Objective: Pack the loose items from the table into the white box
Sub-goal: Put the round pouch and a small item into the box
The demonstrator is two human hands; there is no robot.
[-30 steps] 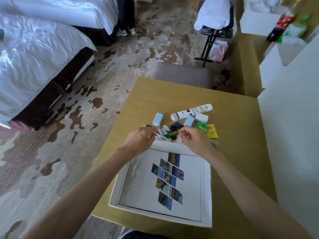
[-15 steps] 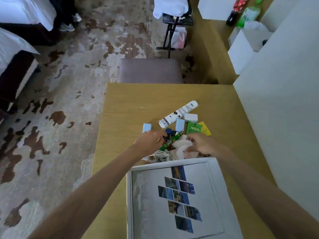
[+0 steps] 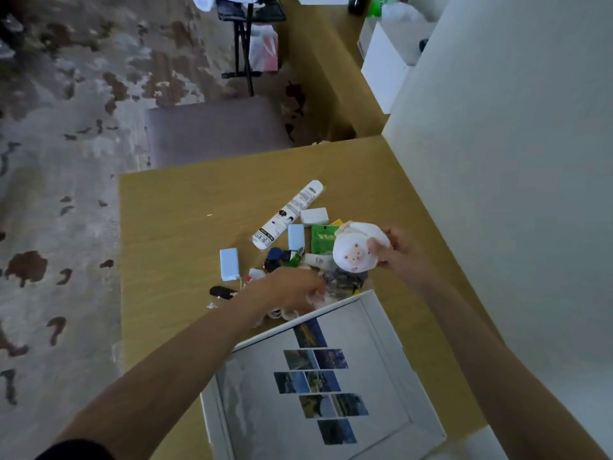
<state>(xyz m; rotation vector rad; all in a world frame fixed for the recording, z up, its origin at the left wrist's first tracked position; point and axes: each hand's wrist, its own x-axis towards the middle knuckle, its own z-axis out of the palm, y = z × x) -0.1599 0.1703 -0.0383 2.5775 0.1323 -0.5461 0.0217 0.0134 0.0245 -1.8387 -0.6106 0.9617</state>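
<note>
The white box point(image 3: 394, 346) lies open at the near edge of the wooden table point(image 3: 185, 207), with photo tiles printed on its inner floor. Beyond it is a pile of loose items: a white tube point(image 3: 288, 214), light blue blocks point(image 3: 229, 263), a green packet point(image 3: 322, 239), a small white bottle point(image 3: 318, 260), a black stick point(image 3: 221, 292). My right hand point(image 3: 396, 252) holds a round white pouch with a bear print point(image 3: 355, 252) lifted above the pile. My left hand point(image 3: 292, 290) rests fingers-down in the pile on white cord; its grip is hidden.
A white wall point(image 3: 497, 161) runs along the table's right side. A grey upholstered stool point(image 3: 215, 131) stands past the far edge. Patterned carpet point(image 3: 59, 161) lies to the left. A folding stand with a pink bag point(image 3: 263, 49) is farther back.
My right hand has lifted the white bear pouch out of the pile and moved it up to the right. The left hand stays low in the pile. The camera has tilted.
</note>
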